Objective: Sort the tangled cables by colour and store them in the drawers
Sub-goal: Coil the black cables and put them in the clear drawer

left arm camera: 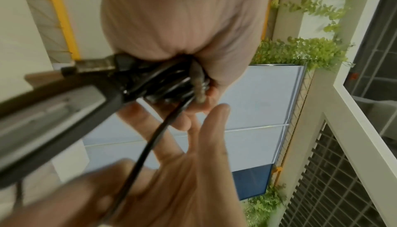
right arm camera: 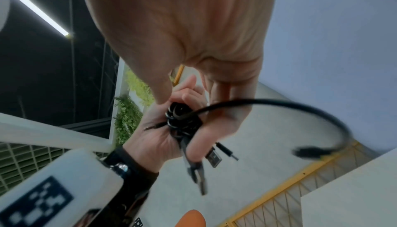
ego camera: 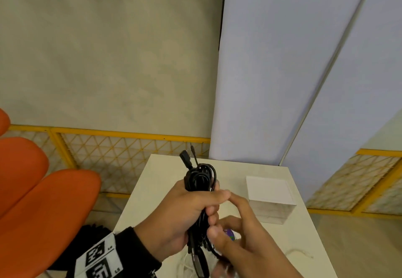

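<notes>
At the far left stand orange chairs (ego camera: 43, 201), with a yellow mesh fence (ego camera: 121, 147) behind them. Your left hand (ego camera: 185, 214) is raised above the white tabletop (ego camera: 152, 186); its grip is closed around a bundle of black cables (ego camera: 201, 178), fingers and thumb curled round the middle of the bundle. Coiled loops and two plug ends project above the fist; more plug ends hang below it. A marker band (ego camera: 99, 258) sits on your left wrist. Just to the right, your right hand (ego camera: 241, 234) touches the left hand, its index finger extended against the left fingertips. The right wrist view shows one black cable end arcing out from the bundle past the right fingers; you cannot tell from the views whether the right grip pinches it. A white cable (ego camera: 299, 252) lies on the tabletop near the right hand. Farther right, well apart from both hands, a white drawer box (ego camera: 269, 193) stands on the tabletop.
</notes>
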The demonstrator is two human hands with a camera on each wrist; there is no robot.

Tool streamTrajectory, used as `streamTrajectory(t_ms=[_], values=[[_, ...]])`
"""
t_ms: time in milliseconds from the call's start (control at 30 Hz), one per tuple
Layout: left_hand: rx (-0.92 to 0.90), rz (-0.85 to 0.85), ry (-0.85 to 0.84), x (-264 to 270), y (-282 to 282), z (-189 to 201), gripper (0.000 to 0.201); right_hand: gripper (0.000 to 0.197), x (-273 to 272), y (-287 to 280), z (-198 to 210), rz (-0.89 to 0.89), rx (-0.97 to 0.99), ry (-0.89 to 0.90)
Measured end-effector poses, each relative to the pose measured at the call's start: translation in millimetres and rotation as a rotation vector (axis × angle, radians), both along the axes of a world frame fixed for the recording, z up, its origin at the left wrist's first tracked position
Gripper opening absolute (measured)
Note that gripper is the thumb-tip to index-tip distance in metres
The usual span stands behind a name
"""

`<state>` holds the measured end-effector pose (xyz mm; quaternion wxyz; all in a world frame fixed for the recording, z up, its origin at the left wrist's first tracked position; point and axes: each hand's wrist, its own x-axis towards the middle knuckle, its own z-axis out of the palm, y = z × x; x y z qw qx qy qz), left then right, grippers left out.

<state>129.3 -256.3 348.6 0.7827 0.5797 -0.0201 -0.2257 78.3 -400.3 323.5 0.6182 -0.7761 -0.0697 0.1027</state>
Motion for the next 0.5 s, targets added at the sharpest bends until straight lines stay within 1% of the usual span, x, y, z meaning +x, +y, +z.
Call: streamTrajectory(t_ms=[33,67,100,133,167,200,267,333,400,433,500], values=[[-0.046,0.0,0.033,0.8,-0.1,0.1,0.013,0.055,-1.2,-1.7,-2.0,0.009,-0.053,-0.013],[-0.079,0.002,0.058,1.5,-0.4,0.5,0.014,0.041,-2.3,-3.7,-2.9,0.0,-0.084,-0.043],[-0.112,0.012,0.086,2.5,-0.6,0.2,0.017,0.021,-3.3,-6.5,-4.2,-0.025,-0.077,-0.07],[-0.149,0.017,0.111,3.1,-1.0,1.4,0.018,0.01,-3.7,-10.4,-5.7,-0.034,-0.064,-0.088],[-0.189,0.024,0.136,4.2,-1.1,2.3,0.015,0.016,-4.0,-14.0,-8.3,-0.026,-0.071,-0.117],[-0.22,0.027,0.166,4.9,-0.8,3.3,0.017,0.026,-5.4,-15.9,-10.5,-0.011,-0.095,-0.162],[-0.278,0.027,0.253,6.2,0.3,3.0,0.025,0.042,-6.8,-19.1,-14.9,-0.024,-0.139,-0.258],[-0.343,0.003,0.328,7.0,1.2,1.7,0.024,0.048,-7.3,-22.2,-19.6,-0.036,-0.184,-0.317],[-0.378,-0.026,0.366,7.7,2.1,0.4,0.023,0.057,-6.7,-27.8,-23.8,-0.05,-0.246,-0.356],[-0.369,-0.035,0.371,8.2,2.8,0.2,0.023,0.057,-6.1,-31.0,-24.8,-0.05,-0.274,-0.37],[-0.314,-0.047,0.37,10.1,5.0,-0.2,0.026,0.051,-5.0,-37.6,-23.6,-0.048,-0.324,-0.394]])
